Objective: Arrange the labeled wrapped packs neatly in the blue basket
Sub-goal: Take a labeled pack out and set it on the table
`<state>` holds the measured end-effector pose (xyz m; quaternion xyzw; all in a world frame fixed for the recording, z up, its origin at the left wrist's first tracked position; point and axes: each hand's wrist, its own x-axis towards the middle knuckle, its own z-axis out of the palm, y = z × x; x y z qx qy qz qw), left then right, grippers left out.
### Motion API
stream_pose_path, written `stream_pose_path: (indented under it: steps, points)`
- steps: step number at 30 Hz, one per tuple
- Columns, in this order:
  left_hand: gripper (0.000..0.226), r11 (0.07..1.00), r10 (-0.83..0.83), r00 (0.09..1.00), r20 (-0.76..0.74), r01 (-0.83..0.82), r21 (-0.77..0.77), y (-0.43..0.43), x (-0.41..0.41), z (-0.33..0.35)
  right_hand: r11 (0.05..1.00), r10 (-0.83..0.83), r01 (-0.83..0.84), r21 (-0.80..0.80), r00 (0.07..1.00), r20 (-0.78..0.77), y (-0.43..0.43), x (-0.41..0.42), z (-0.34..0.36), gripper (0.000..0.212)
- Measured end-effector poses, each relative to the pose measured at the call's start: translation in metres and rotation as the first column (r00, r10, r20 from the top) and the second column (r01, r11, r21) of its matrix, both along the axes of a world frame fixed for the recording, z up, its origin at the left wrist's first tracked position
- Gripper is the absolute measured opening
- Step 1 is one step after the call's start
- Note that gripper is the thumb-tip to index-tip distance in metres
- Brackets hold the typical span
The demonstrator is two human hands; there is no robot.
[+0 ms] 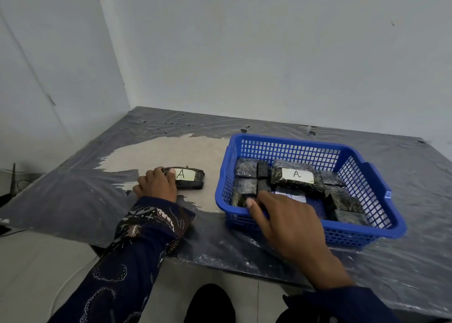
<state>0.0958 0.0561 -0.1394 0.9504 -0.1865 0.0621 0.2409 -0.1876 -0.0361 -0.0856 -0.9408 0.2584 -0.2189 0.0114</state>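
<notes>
Gripping the loose pack [190, 179]: the left hand [156, 184] has it by its left end, thumb laid over the top and fingers curled round the end. That's a firm hold.
Loose pack's place: flat on the table [73, 195], towards the middle, just left of the blue basket [288, 144] and clear of it, with its white label up, reading A.
Right hand [287, 221]: in over the basket's near-left corner, thumb and curled fingers pinching the right end of the near-left pack [243, 193].
Near-left pack: lying in that near-left corner in a dark, shiny wrap.
Blue basket: on the right half of the table, close to the front edge, with mesh walls and a handle on its right side.
Top pack [296, 176]: another A, riding on others in the middle of the basket, label up.
Other packs: one in the far-left corner [245, 167], more stacked along the right wall [343, 200]. A white label [294, 197] peeks out below the top pack, partly behind the hand.
Table: dark, under crinkled clear film, with a pale patch [171, 151] behind the loose pack.
Sleeve [137, 244]: dark blue and patterned, on the left arm.
</notes>
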Motion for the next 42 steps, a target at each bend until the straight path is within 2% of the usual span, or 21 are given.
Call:
stream_pose_path:
  steps: [3, 5, 8, 10, 12, 13, 15, 17, 20, 25, 29, 31, 34, 37, 42]
  points:
    - [0.049, 0.998, 0.001, 1.000, 0.023, -0.003, 0.064, 0.000, 0.005, -0.009, 1.000, 0.005, -0.004, -0.020, 1.000, 0.011, 0.000, 0.000, -0.001, 0.044]
    - [0.046, 1.000, 0.005, 0.999, 0.048, -0.006, 0.024, -0.001, 0.003, -0.007, 1.000, -0.003, 0.003, -0.016, 1.000, -0.005, 0.000, 0.000, 0.000, 0.045]
    - [0.044, 0.979, -0.013, 0.985, 0.170, 0.047, -0.197, -0.004, -0.015, 0.009, 1.000, -0.003, 0.003, 0.011, 1.000, -0.017, 0.000, -0.002, 0.003, 0.045]
    - [0.040, 0.914, -0.143, 0.967, 0.213, 0.211, -0.346, -0.013, -0.043, 0.027, 0.996, 0.042, -0.039, 0.081, 0.998, -0.036, -0.002, -0.002, 0.007, 0.048]
    - [0.042, 0.801, -0.358, 0.924, 0.133, 0.377, -0.465, -0.024, -0.076, 0.040, 0.959, 0.128, -0.126, 0.254, 0.992, 0.008, -0.012, -0.004, 0.016, 0.051]
    - [0.045, 0.757, -0.445, 0.894, 0.053, 0.407, -0.511, -0.029, -0.090, 0.044, 0.928, 0.154, -0.160, 0.337, 0.987, 0.046, -0.021, -0.006, 0.022, 0.051]
    - [0.048, 0.744, -0.517, 0.845, -0.134, 0.367, -0.558, -0.035, -0.102, 0.051, 0.900, 0.161, -0.172, 0.400, 0.985, 0.061, -0.043, -0.015, 0.032, 0.044]
    - [0.047, 0.752, -0.531, 0.800, -0.278, 0.293, -0.591, -0.037, -0.106, 0.056, 0.907, 0.132, -0.117, 0.404, 0.991, -0.009, -0.067, -0.025, 0.038, 0.027]
    - [0.044, 0.722, -0.561, 0.763, -0.322, 0.260, -0.641, -0.039, -0.111, 0.063, 0.904, 0.094, 0.009, 0.427, 0.971, -0.219, -0.095, -0.040, 0.043, 0.020]
    - [0.041, 0.735, -0.579, 0.785, -0.219, 0.388, -0.556, -0.046, -0.116, 0.063, 0.838, 0.141, 0.124, 0.531, 0.892, -0.431, -0.117, -0.048, 0.043, 0.033]
    - [0.042, 0.747, -0.586, 0.789, -0.187, 0.436, -0.502, -0.048, -0.111, 0.062, 0.775, 0.229, 0.149, 0.614, 0.840, -0.492, -0.123, -0.040, 0.040, 0.031]
    - [0.042, 0.750, -0.588, 0.790, -0.173, 0.453, -0.481, -0.048, -0.109, 0.063, 0.775, 0.229, 0.177, 0.607, 0.816, -0.531, -0.124, -0.035, 0.041, 0.030]
    - [0.042, 0.745, -0.601, 0.783, -0.158, 0.479, -0.464, -0.048, -0.103, 0.064, 0.779, 0.202, 0.201, 0.595, 0.817, -0.540, -0.126, -0.029, 0.036, 0.023]
    - [0.042, 0.734, -0.622, 0.768, -0.152, 0.505, -0.454, -0.048, -0.096, 0.065, 0.859, 0.197, 0.140, 0.493, 0.799, -0.569, -0.125, -0.025, 0.030, 0.019]
    - [0.042, 0.737, -0.621, 0.771, -0.139, 0.515, -0.438, -0.048, -0.095, 0.065, 0.819, 0.255, 0.107, 0.564, 0.812, -0.525, -0.124, -0.027, 0.034, 0.024]
